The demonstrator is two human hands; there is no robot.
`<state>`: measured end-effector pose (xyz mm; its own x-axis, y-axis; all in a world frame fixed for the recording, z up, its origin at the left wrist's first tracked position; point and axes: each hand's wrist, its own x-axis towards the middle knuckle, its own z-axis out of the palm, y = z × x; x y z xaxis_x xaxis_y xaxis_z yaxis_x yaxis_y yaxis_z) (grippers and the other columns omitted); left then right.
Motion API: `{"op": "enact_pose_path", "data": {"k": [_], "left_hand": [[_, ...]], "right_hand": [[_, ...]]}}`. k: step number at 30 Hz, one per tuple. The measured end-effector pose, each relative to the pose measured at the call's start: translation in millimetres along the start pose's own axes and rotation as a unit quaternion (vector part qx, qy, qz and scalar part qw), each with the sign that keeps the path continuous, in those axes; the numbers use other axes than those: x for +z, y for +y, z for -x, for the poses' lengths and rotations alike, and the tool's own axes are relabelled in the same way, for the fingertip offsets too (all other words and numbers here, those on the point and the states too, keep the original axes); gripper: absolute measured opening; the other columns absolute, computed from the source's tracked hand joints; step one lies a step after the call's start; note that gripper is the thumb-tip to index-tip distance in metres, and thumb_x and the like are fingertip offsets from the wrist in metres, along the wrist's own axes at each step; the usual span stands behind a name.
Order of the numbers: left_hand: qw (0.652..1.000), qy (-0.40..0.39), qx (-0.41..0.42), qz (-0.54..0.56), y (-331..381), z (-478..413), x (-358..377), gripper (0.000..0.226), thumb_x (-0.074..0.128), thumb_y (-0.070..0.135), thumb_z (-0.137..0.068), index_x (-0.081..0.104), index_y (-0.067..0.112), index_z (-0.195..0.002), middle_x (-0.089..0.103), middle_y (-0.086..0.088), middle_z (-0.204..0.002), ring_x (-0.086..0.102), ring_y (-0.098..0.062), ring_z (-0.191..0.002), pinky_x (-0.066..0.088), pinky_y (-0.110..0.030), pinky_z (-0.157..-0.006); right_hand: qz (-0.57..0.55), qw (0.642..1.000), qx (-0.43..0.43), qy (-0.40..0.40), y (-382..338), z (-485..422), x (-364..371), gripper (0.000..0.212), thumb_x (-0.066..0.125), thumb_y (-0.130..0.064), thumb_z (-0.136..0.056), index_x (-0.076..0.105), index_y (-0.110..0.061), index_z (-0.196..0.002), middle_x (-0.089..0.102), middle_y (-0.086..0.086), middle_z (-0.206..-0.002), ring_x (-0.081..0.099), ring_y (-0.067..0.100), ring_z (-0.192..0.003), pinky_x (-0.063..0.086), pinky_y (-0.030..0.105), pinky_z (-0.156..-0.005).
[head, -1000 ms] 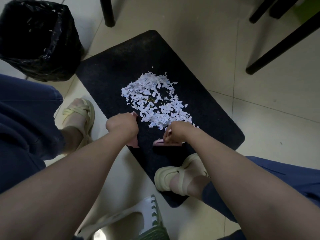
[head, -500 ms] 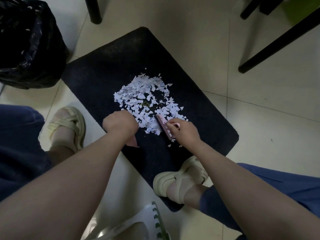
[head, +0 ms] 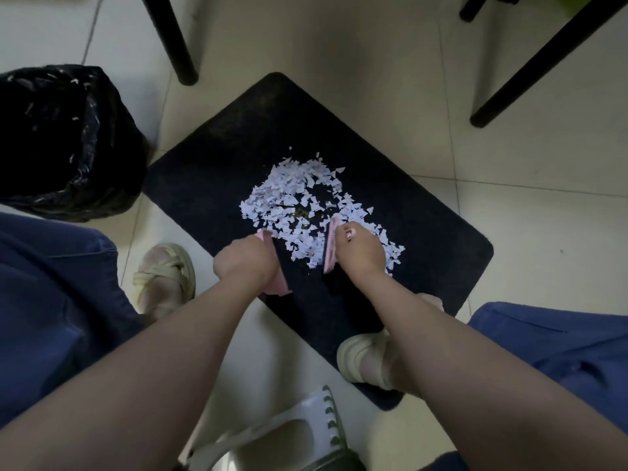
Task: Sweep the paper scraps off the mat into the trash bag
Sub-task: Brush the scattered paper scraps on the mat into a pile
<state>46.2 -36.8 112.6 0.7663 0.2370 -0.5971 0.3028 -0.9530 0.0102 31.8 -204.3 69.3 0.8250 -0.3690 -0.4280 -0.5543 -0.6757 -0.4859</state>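
Jagged white scraps (head: 299, 198) lie heaped on the fuzzy black, round-cornered mat (head: 210, 185). The left hand (head: 244, 263) curls round a flat pink card (head: 279, 283) at the heap's edge. The right hand (head: 356, 253) grips a second card (head: 330, 248) upright among the scraps. The crinkled glossy bag (head: 64, 141) stands beside the mat.

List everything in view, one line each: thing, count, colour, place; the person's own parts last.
rectangular fabric mat: one, black, centre of floor.
torn paper scraps: many, white, heaped mid-mat.
plastic trash bag: one, black, left of mat, open.
flat plastic scrapers: two, pink, one per hand, at the heap's near edge.
furniture legs: several, black, top and right.
slatted plastic stool: one, white, bottom edge.
tiled floor: one, cream, all around.
strappy sandals: two, cream, beside and at mat's near edge.
trouser legs: two, blue, both sides.
left hand: one, gripping a scraper.
right hand: one, gripping the other scraper.
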Motion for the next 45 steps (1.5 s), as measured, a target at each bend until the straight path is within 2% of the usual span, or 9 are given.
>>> {"op": "enact_pose_path", "data": {"k": [6, 12, 16, 21, 26, 31, 34, 37, 45], "left_hand": [[0.999, -0.034, 0.002, -0.032, -8.6, 12.7, 15.9, 0.034, 0.04, 0.022, -0.094, 0.057, 0.015, -0.123, 0.062, -0.008, -0.116, 0.06, -0.027, -0.107, 0.046, -0.034, -0.082], [0.998, -0.039, 0.022, -0.044, 10.6, 19.9, 6.0, 0.034, 0.054, 0.026, -0.089, 0.056, 0.017, -0.122, 0.044, 0.0, -0.071, 0.06, -0.021, -0.087, 0.05, -0.028, -0.075], [0.998, -0.045, 0.032, -0.037, 9.7, 20.0, 9.7, 0.051, 0.058, 0.02, -0.085, 0.046, 0.021, -0.135, 0.058, -0.001, -0.09, 0.062, -0.022, -0.096, 0.05, -0.03, -0.078], [0.998, -0.051, 0.024, -0.01, 8.7, 9.9, 11.9, 0.049, 0.058, 0.013, -0.085, 0.05, 0.02, -0.132, 0.06, -0.002, -0.094, 0.062, -0.023, -0.1, 0.05, -0.031, -0.079], [0.997, -0.072, 0.012, -0.004, 11.5, 10.5, 7.6, 0.05, 0.061, 0.019, -0.085, 0.048, 0.021, -0.133, 0.042, -0.001, -0.068, 0.062, -0.022, -0.097, 0.051, -0.031, -0.083], [0.999, -0.051, 0.01, 0.0, 11.3, 10.9, 11.0, 0.041, 0.054, 0.016, -0.086, 0.052, 0.02, -0.127, 0.05, -0.001, -0.074, 0.062, -0.024, -0.097, 0.048, -0.03, -0.078], [0.999, -0.039, -0.009, 0.009, 7.8, 11.6, 13.3, 0.037, 0.052, 0.015, -0.086, 0.056, 0.02, -0.123, 0.057, -0.003, -0.089, 0.062, -0.024, -0.098, 0.045, -0.029, -0.073], [0.999, -0.039, -0.014, 0.012, 3.9, 11.7, 14.1, 0.04, 0.051, 0.014, -0.085, 0.057, 0.021, -0.124, 0.059, -0.003, -0.093, 0.062, -0.024, -0.099, 0.047, -0.029, -0.076], [0.998, -0.047, -0.038, 0.012, -0.2, 6.5, 21.6, 0.035, 0.052, 0.016, -0.085, 0.058, 0.018, -0.119, 0.064, -0.004, -0.107, 0.062, -0.024, -0.101, 0.045, -0.029, -0.074]], "right_hand": [[0.018, 0.996, 0.062, 0.065, 20.8, 15.6, -7.3, 0.033, 0.031, -0.033, -0.102, 0.059, -0.017, -0.108, 0.057, -0.001, -0.073, 0.061, 0.026, -0.081, 0.046, 0.032, -0.068], [0.011, 0.985, 0.13, 0.111, 30.9, 21.0, -16.4, 0.035, 0.031, -0.031, -0.1, 0.058, -0.012, -0.109, 0.063, 0.008, -0.088, 0.062, 0.033, -0.09, 0.047, 0.035, -0.073], [0.075, 0.977, 0.156, 0.125, 42.0, 26.1, -18.8, 0.032, 0.032, -0.028, -0.1, 0.054, -0.007, -0.112, 0.065, 0.014, -0.099, 0.061, 0.037, -0.095, 0.038, 0.035, -0.071], [0.088, 0.976, 0.195, 0.028, 61.3, 23.5, -9.2, 0.038, 0.032, -0.03, -0.101, 0.055, -0.007, -0.121, 0.061, 0.016, -0.121, 0.057, 0.036, -0.112, 0.042, 0.036, -0.086], [-0.022, 0.992, 0.126, 0.017, 47.5, 14.0, 6.8, 0.041, 0.033, -0.037, -0.102, 0.065, -0.011, -0.097, 0.062, 0.005, -0.08, 0.058, 0.027, -0.082, 0.041, 0.029, -0.064], [-0.018, 0.985, 0.145, 0.09, 35.8, 18.2, -2.3, 0.036, 0.033, -0.031, -0.101, 0.061, -0.012, -0.091, 0.054, 0.001, -0.075, 0.054, 0.026, -0.078, 0.039, 0.03, -0.066], [0.018, 0.972, 0.2, 0.123, 48.4, 23.6, -11.8, 0.036, 0.034, -0.03, -0.1, 0.061, -0.008, -0.106, 0.064, 0.011, -0.095, 0.06, 0.034, -0.095, 0.038, 0.033, -0.074], [0.038, 0.97, 0.234, 0.054, 60.7, 26.3, -6.8, 0.037, 0.035, -0.032, -0.099, 0.058, -0.009, -0.117, 0.066, 0.016, -0.113, 0.06, 0.035, -0.108, 0.044, 0.035, -0.087], [0.021, 0.997, 0.072, -0.001, 28.9, 31.6, 34.4, 0.037, 0.034, -0.032, -0.102, 0.064, -0.014, -0.112, 0.069, 0.012, -0.096, 0.063, 0.03, -0.092, 0.042, 0.029, -0.069]]}}
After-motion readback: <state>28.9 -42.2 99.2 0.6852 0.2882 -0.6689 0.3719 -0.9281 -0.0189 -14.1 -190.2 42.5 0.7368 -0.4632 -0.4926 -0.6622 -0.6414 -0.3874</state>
